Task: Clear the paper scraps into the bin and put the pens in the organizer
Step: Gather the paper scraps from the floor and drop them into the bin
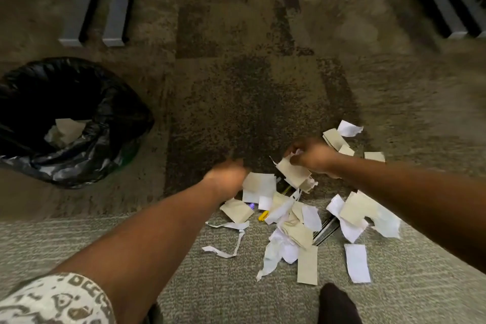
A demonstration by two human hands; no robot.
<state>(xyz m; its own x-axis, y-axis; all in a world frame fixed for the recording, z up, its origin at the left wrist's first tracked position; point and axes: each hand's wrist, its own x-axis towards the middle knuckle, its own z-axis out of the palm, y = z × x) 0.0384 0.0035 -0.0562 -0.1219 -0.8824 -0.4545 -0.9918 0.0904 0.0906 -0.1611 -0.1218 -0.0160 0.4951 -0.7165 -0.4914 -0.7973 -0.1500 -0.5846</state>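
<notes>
1. Head view: the bin sits on the floor off to the left, lined with a black bag, and there's already a few tan and white bits of paper down inside it.
2. Floor is patchy brown-grey carpet; grey furniture legs show up top on both sides.
3. The paper scraps are piled low centre-right, torn tan and white pieces. A yellow pen pokes out from under them, and something purple too.
4. Right hand has its grip pinched on a tan scrap, lifted just above the pile.
5. Left hand is blurry at the pile's edge, touching paper; can't tell if that grip's closed.
</notes>
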